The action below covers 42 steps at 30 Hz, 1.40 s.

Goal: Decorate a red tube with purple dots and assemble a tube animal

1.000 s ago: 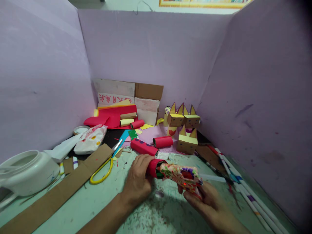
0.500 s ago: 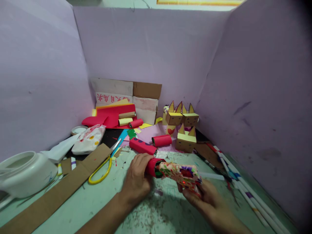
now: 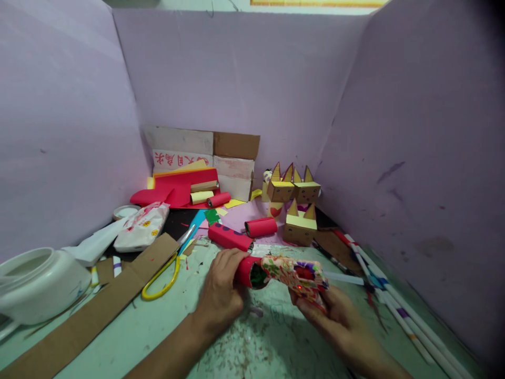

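My left hand (image 3: 224, 284) is wrapped round a red paper tube (image 3: 245, 271), whose open end faces right and shows green inside. My right hand (image 3: 335, 316) grips the handle of a flower-patterned glue gun (image 3: 295, 276) with a small red light on. The front of the gun meets the upper rim of the tube; its tip is hidden. Just behind the hands lie a red tube with purple dots (image 3: 230, 237) and a plain red tube (image 3: 261, 227). Three box heads with pointed ears, the nearest (image 3: 300, 230) among them, stand at the back right.
At the left are a white teapot (image 3: 43, 284), a long cardboard strip (image 3: 90, 310), yellow-handled scissors (image 3: 161, 287) and a white packet (image 3: 142, 229). Red sheets (image 3: 169, 192) and a cardboard box (image 3: 234, 163) are at the back. Several white sticks (image 3: 410, 316) line the right wall.
The glue gun's front has risen from the tube's opening to its upper rim. More of the green inside shows. The left hand has hardly moved.
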Each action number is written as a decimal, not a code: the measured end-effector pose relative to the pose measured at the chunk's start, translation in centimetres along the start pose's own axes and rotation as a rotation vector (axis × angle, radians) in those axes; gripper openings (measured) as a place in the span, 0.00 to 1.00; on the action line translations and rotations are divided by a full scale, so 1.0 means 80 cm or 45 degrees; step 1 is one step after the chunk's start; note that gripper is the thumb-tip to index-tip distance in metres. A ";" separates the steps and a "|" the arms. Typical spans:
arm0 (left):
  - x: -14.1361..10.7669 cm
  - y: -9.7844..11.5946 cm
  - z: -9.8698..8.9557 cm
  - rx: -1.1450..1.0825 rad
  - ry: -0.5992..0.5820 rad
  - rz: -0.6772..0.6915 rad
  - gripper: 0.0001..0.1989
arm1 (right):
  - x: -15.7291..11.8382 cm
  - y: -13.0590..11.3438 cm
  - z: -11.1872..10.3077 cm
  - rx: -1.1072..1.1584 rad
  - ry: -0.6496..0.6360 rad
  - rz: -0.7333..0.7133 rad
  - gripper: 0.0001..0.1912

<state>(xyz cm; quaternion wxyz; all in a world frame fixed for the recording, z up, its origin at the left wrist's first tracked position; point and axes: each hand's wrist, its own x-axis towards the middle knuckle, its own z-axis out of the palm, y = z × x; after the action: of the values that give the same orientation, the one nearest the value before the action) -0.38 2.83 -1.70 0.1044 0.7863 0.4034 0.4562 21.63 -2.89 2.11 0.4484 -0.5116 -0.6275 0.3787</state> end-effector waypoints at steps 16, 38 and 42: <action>-0.001 -0.001 0.001 -0.006 0.023 -0.010 0.32 | 0.002 0.003 -0.005 -0.028 0.023 0.010 0.19; 0.014 0.003 -0.011 -1.095 -0.382 -0.627 0.31 | 0.008 -0.001 -0.021 0.583 -0.054 0.151 0.22; 0.011 0.005 -0.009 -1.026 -0.419 -0.644 0.29 | 0.010 0.009 -0.013 0.656 -0.080 0.140 0.20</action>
<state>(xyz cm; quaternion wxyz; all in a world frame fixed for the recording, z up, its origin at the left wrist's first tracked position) -0.48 3.06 -0.50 0.5693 0.6226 0.3513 0.4060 22.76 -1.93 1.88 0.5229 -0.4018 -0.4954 0.5655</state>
